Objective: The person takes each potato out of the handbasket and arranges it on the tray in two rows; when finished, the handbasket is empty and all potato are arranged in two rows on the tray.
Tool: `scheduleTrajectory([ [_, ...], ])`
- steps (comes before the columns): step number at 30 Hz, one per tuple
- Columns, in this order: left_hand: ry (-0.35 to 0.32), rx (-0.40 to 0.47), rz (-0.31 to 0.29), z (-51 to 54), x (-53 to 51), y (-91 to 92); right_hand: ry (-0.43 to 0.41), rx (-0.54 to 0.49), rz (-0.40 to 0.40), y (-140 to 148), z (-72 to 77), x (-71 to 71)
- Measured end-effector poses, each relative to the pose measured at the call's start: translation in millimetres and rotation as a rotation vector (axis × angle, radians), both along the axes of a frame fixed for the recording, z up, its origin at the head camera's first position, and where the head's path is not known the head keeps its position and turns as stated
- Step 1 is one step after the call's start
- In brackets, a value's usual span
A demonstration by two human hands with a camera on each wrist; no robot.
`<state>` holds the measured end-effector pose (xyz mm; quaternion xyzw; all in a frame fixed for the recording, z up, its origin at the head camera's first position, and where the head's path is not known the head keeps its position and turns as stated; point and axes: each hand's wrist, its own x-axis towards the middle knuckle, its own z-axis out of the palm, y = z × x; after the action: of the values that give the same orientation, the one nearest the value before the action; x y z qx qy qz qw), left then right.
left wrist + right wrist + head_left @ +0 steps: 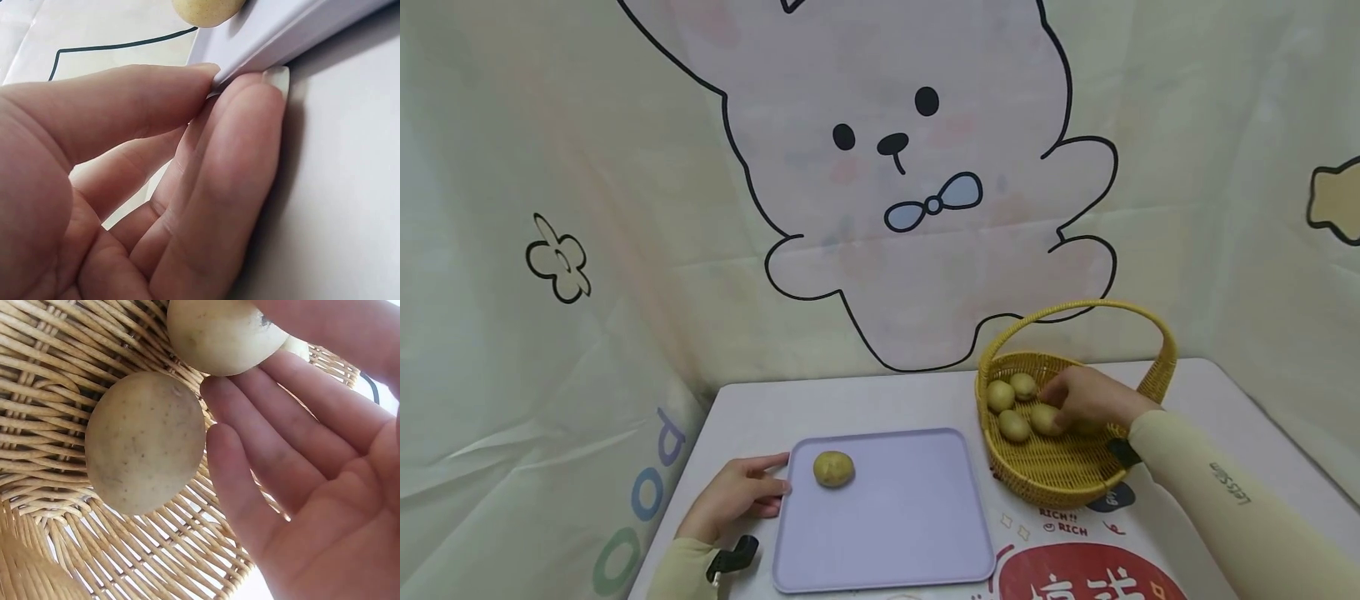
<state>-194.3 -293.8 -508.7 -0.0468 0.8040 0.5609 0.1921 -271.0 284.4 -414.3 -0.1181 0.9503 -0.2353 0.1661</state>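
Observation:
At the left edge of a pale purple tray (pixel 887 517), my left hand (pixel 733 493) pinches the rim between thumb and fingertips. One potato (pixel 833 469) lies in the tray's upper left part. My right hand (pixel 1086 396) reaches into a yellow wicker basket (pixel 1052 493) with an arched handle. Its thumb and fingertips hold a potato (pixel 222 334), partly cut off in the right wrist view. Beside the fingertips another potato (pixel 147 444) rests against the woven wall. Several more potatoes (pixel 1000 396) sit at the basket's left side; the forearm and hand hide part of its right side.
A white table (pixel 760 408) carries the tray and basket, the basket at the tray's right. Red and black printing (pixel 1090 571) marks the table cover in front of the basket. Behind the table hangs a cloth (pixel 910 275) with a cartoon animal.

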Motion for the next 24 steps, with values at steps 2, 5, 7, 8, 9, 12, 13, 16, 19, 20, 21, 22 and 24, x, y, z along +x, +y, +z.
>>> scheduleTrajectory([
  [2, 0.001, 0.005, -0.002, 0.0, 0.2, 0.7, 0.002, 0.002, 0.004, 0.5, -1.0, 0.1],
  [5, 0.000, -0.003, -0.001, -0.8, -0.7, 1.7, 0.002, 0.005, 0.011, 1.9, -2.7, 0.9],
  [7, -0.003, -0.005, 0.002, -0.7, -1.7, 2.4, 0.000, 0.004, 0.016, 3.1, -4.2, 1.4],
  [8, -0.004, -0.006, 0.002, -1.0, -2.4, 2.6, -0.001, 0.001, 0.017, 3.4, -4.6, 1.7],
  [9, -0.005, -0.007, 0.002, -1.0, -2.9, 2.8, -0.002, -0.001, 0.017, 3.7, -4.9, 2.1],
  [12, -0.011, -0.005, 0.005, -0.9, -3.5, 3.4, -0.001, -0.011, 0.026, 4.0, -5.6, 2.9],
  [13, -0.012, -0.007, 0.004, -1.2, -3.5, 3.4, 0.000, -0.013, 0.028, 3.8, -5.5, 3.3],
  [16, -0.011, 0.001, 0.001, -1.4, -2.7, 3.3, 0.000, -0.017, 0.031, 3.5, -5.5, 4.3],
  [19, 0.004, 0.014, -0.008, -1.8, -2.1, 2.2, 0.006, -0.015, 0.031, 2.7, -4.6, 5.7],
  [20, 0.008, 0.019, -0.010, -1.8, -1.8, 1.6, 0.012, -0.016, 0.031, 2.5, -3.5, 6.4],
  [21, 0.013, 0.018, -0.012, -1.9, -1.5, 0.9, 0.016, -0.018, 0.028, 1.9, -2.4, 7.2],
  [22, 0.016, 0.014, -0.012, -2.0, -1.2, 0.0, 0.022, -0.020, 0.026, 1.2, -0.9, 8.1],
  [24, 0.018, 0.009, -0.010, -2.2, -0.4, -2.0, 0.023, -0.036, -0.003, -0.9, 3.4, 11.7],
])
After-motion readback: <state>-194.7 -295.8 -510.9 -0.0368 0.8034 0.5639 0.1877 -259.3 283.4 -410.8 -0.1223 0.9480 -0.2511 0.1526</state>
